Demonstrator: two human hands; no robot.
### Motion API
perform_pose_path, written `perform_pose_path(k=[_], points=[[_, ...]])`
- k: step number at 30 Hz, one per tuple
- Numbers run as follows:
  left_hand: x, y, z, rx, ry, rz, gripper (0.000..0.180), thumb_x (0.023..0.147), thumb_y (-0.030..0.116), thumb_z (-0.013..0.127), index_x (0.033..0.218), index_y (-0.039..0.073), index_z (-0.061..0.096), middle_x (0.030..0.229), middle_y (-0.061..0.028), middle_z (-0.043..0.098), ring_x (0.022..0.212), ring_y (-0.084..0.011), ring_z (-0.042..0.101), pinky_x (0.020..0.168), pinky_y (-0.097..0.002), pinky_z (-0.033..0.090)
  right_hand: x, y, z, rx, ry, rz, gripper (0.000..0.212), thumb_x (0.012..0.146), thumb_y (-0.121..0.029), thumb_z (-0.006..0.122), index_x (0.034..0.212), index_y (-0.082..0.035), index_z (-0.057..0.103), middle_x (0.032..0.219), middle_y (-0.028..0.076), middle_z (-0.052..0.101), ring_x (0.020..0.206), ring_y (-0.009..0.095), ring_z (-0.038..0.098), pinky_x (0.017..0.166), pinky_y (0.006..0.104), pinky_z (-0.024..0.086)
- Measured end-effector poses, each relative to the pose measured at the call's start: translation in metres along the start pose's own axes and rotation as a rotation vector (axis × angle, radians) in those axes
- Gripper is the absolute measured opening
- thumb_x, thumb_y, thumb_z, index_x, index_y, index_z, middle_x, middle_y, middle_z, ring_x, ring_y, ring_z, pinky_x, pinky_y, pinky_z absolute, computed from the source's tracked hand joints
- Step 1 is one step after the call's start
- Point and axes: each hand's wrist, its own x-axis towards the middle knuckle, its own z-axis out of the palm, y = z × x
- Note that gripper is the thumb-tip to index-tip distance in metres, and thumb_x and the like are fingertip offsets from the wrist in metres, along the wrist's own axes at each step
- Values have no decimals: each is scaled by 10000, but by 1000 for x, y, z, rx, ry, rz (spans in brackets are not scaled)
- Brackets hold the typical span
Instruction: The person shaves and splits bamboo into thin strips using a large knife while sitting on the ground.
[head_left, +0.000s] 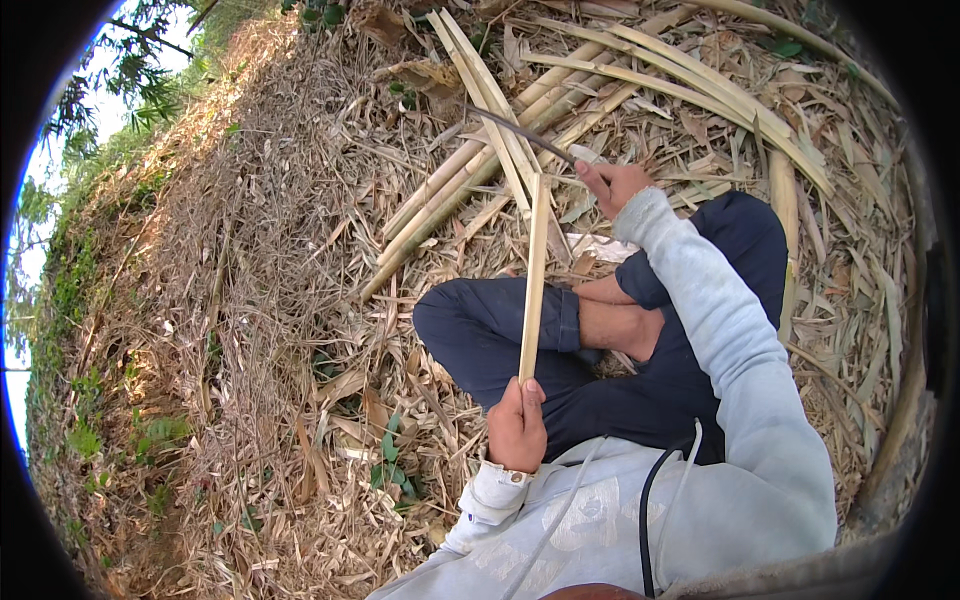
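Note:
My left hand (517,425) is closed around the near end of a pale bamboo strip (534,285), which rises over my folded leg. Beyond its far end, long split strips (484,88) reach away over the ground; whether they are one piece with the held strip, I cannot tell. In my right hand (612,187), the fingers wrap round the handle of a knife (525,131). Its long, thin, dark blade points left and lies across the split strips, just past the held strip's far end.
Bamboo poles (440,215) lie slantwise on the leaf litter beyond my left knee. More split strips (700,85) are spread at the far right. A stump (420,75) stands at the back. My crossed legs (480,330) are under the work, and a dry slope (200,300) is at left.

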Motion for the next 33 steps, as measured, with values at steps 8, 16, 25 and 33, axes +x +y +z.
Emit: perform_pose_path(k=[8,16,25,33], points=[[7,-3,-18,-717,-337,-457,352,1060,348,390,882,62,489,571,80,286,429,-13,233,392,-211,175,-44,-27,6,-17,5,-183,656,942,-661,392,837,-77,671,637,185,605,645,391,629,600,463,491],[5,-3,-25,-809,-393,-449,355,1063,359,370,868,75,454,590,72,260,433,-22,222,393,-218,171,-108,-59,-6,-376,-194,-74,735,885,-735,417,891,-56,699,776,216,675,792,411,667,751,473,537],[8,-12,-25,-900,-427,-470,371,1058,373,388,847,79,473,584,71,315,429,-18,246,389,-209,190,-103,-66,-42,47,282,36,686,988,-577,417,701,10,626,560,110,561,505,211,548,544,357,435],[0,-9,-21,-890,-425,-477,375,1054,387,396,834,89,454,582,63,309,429,-22,243,380,-215,182,-171,-111,-33,-336,-146,-519,566,889,-612,564,936,-53,642,686,143,657,610,317,681,529,372,541]])
